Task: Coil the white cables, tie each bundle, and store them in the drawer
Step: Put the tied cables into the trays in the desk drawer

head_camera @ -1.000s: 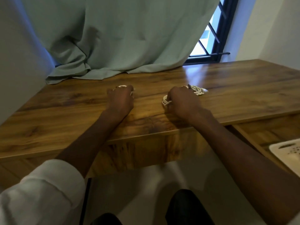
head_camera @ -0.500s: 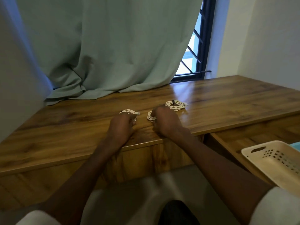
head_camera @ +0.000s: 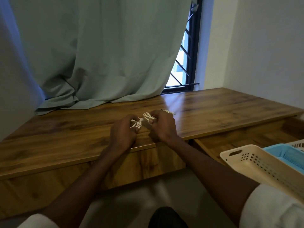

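Note:
My left hand (head_camera: 123, 131) grips a coiled white cable bundle (head_camera: 136, 123) just above the wooden desk (head_camera: 65, 137). Close beside it, my right hand (head_camera: 162, 127) grips a second white bundle (head_camera: 148, 116), its loops sticking out past the fingers. A third white coil (head_camera: 169, 111) lies on the desk behind my right hand, mostly hidden by it. The two hands nearly touch over the desk's front edge. At the right, under the desktop, the drawer (head_camera: 246, 139) is pulled open.
A cream perforated basket (head_camera: 256, 163) and a blue basket (head_camera: 286, 153) sit in the open drawer at the lower right. A pale green curtain (head_camera: 98, 63) drapes onto the desk's back left. A barred window (head_camera: 185, 63) and white walls stand behind.
Both hands have drawn together and lifted their cable bundles off the desk. The view has tilted up and right, bringing the baskets in the drawer into sight.

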